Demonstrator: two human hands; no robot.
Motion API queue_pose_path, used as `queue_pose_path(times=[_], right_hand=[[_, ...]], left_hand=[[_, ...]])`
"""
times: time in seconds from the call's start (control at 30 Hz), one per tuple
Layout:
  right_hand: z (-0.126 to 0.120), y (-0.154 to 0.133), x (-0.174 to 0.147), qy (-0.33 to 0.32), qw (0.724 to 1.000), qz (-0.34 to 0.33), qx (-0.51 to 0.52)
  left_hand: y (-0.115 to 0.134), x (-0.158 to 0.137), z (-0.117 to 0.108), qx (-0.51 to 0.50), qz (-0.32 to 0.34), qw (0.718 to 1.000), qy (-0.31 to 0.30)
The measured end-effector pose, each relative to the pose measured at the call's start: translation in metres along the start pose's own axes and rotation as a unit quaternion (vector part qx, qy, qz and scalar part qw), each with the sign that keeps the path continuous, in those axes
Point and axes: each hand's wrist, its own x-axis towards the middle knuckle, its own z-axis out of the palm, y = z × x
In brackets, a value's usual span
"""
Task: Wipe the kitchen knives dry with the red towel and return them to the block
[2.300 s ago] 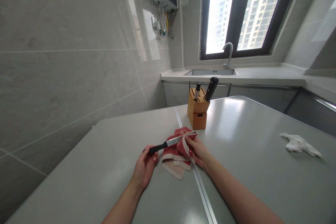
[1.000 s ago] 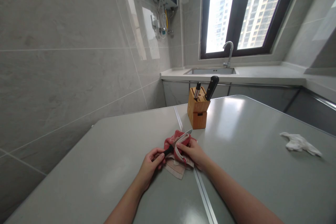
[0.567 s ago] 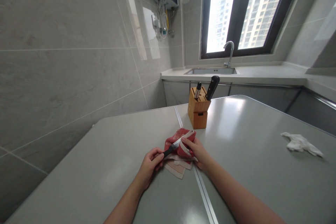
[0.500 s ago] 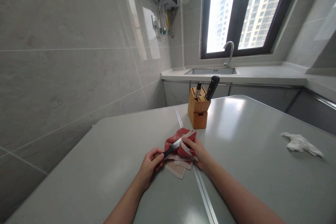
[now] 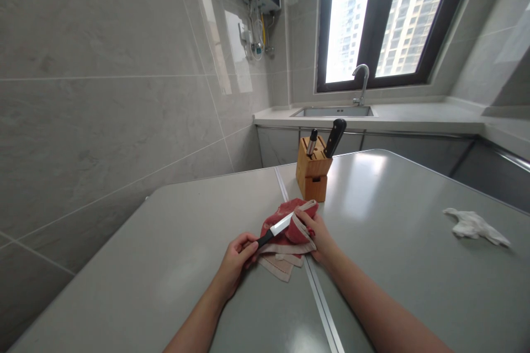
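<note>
My left hand [image 5: 239, 256] is closed around the black handle of a small knife [image 5: 282, 224], whose blade slants up to the right. The blade's far end is hidden inside a red cloth with pale edges [image 5: 275, 258], folded over it. My right hand [image 5: 318, 234] grips that cloth around the blade near its tip. Part of the cloth hangs below the knife onto the table. Just beyond the cloth stands a wooden knife block [image 5: 315, 190], with a black-handled knife [image 5: 335, 137] and another dark-and-silver handle [image 5: 312, 142] upright in its slots.
A crumpled white cloth or tissue [image 5: 474, 227] lies on the grey table [image 5: 124, 265] at the right. A metal seam strip [image 5: 321, 303] crosses the tabletop. Behind it are a counter with a sink [image 5: 333, 112] and a faucet [image 5: 364, 85]. A tiled wall rises on the left.
My right hand has slid with the cloth up and to the right along the blade, so more of the blade shows. My left hand stays almost in place on the handle.
</note>
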Motion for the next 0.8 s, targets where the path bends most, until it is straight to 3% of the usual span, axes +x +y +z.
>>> queue_pose_path(times=[0.4, 0.8], right_hand=[[-0.007, 0.002, 0.007, 0.049, 0.998, -0.037, -0.004], [-0.011, 0.005, 0.011, 0.051, 0.997, -0.058, 0.001]], left_hand=[[-0.002, 0.0, -0.001, 0.008, 0.005, 1.0, 0.004], [0.0, 0.0, 0.001, 0.015, 0.013, 1.0, 0.017]])
